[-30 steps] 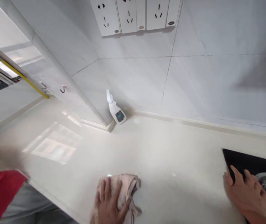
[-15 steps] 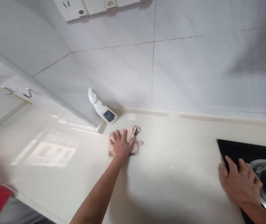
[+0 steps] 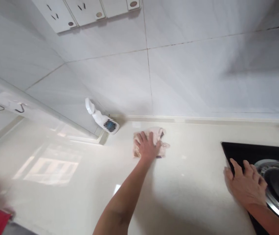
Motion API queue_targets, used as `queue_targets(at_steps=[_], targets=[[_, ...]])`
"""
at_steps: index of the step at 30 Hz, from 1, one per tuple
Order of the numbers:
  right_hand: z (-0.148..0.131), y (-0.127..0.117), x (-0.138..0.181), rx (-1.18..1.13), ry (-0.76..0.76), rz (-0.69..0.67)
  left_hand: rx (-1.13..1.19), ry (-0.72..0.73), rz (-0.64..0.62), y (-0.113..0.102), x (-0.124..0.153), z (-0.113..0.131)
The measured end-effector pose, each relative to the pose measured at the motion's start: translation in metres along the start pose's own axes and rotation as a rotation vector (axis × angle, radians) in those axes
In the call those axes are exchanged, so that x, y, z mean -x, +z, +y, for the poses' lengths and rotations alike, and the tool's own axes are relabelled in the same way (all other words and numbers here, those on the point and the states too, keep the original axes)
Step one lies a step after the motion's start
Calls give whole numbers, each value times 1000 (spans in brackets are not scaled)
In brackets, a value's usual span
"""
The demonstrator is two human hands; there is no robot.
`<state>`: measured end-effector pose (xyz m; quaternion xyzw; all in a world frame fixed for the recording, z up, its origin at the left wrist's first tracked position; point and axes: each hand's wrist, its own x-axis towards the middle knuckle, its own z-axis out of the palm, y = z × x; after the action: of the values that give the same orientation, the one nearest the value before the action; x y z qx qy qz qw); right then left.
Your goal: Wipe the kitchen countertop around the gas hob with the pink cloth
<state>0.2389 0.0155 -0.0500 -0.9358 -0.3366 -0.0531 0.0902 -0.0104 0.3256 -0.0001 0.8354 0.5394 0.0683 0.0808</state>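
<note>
Taking the white spray bottle (image 3: 100,118) as my mark, the cloth (image 3: 163,150) lies on the countertop (image 3: 190,195) just to its right and a little nearer me. My left hand (image 3: 148,148) is spread flat over it, pressing rather than pinching. My right hand (image 3: 247,187), well apart and much farther right of the bottle, lies loosely splayed over the edge of the black hob (image 3: 242,150). I judge the cloth light, soft and unbreakable, apt to bunch; a broad palm across its middle suits it best.
</note>
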Motion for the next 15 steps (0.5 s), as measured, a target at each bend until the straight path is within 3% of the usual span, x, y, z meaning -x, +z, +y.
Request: queue_targets(at_steps=[4,7,11,15], targets=[[-1,1,0,-6,-8,25,86,261,35,24,71,33],[-2,0,0,-11,8,22,139,430,45,33,127,42],[-1,0,-1,-29,29,-16,135,596,109,28,181,21],[-1,0,-2,-28,26,-17,50,567,188,14,207,-23]])
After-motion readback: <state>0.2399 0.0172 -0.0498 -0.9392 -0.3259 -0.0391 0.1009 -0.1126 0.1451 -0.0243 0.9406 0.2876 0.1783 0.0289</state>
